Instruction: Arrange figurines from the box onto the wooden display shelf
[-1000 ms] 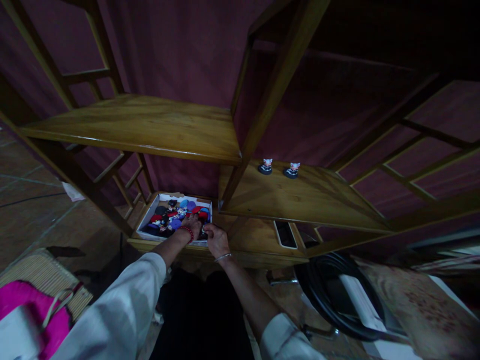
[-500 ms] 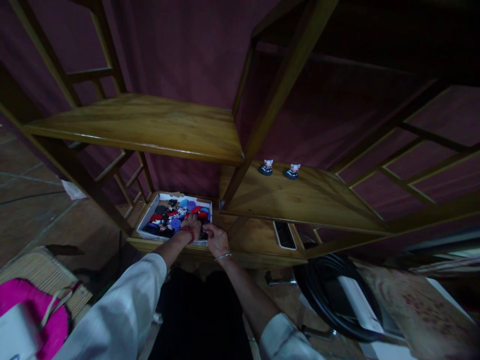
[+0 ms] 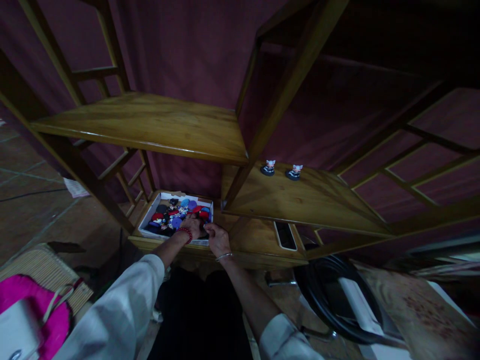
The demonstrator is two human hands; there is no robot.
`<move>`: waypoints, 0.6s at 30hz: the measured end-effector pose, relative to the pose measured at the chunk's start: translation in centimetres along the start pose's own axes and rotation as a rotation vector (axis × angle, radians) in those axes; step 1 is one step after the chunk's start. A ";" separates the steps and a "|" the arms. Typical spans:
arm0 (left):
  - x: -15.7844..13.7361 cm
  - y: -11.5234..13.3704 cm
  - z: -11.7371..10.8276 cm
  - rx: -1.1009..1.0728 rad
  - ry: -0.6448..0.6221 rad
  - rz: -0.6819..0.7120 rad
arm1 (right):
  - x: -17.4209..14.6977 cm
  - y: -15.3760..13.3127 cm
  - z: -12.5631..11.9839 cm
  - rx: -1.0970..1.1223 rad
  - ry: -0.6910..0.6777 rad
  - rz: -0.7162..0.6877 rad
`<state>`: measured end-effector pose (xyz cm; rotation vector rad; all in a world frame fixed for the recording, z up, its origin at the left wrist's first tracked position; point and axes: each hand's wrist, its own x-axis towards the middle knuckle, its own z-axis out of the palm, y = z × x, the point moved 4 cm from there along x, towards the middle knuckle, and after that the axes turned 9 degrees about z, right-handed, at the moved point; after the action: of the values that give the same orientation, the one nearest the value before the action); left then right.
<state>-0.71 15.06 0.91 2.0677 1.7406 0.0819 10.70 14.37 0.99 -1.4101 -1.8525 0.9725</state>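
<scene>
A shallow white box (image 3: 144, 220) on the low wooden ledge holds several small figurines (image 3: 176, 223) with red, blue, purple and black round bases, heaped together. My left hand (image 3: 192, 226), a red bead bracelet at its wrist, reaches over the near right part of the heap with fingers stretched out among the pieces. At the box's right edge my right hand (image 3: 219, 240), wearing a silver bangle, has thumb and forefinger pinched together. Something small and dark seems to be at those fingertips, too dim to name. Two white-headed figurines, one left (image 3: 268, 168) and one right (image 3: 294, 172), stand on the shelf.
The wooden shelf (image 3: 315, 200) juts out to the right, above the ledge, and a higher shelf (image 3: 150, 122) overhangs the box. A phone (image 3: 285, 236) lies on the ledge. Slanting posts frame the unit. A black hose coil (image 3: 318, 295) is at lower right, a pink cushion (image 3: 56, 320) at lower left.
The view has shifted slightly, so the shelves sit a little further right. Both hands stay at the box, with only slight finger movement; the two standing figurines have not moved on their shelf.
</scene>
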 end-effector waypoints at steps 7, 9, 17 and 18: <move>0.2 0.0 -0.1 0.052 0.039 0.001 | 0.0 0.1 0.0 -0.007 -0.004 0.032; 0.2 0.0 -0.1 0.045 0.041 0.006 | 0.0 0.1 0.0 -0.011 -0.008 0.037; 0.2 -1.0 -0.6 -0.002 0.102 -0.029 | 0.1 0.4 0.2 0.003 0.006 0.015; 0.2 -1.3 -0.7 -0.011 0.110 -0.036 | 0.1 0.5 0.3 0.004 0.010 0.011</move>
<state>-2.07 15.58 1.01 2.0579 1.8367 0.1972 10.70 14.55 0.39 -1.4221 -1.8362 0.9724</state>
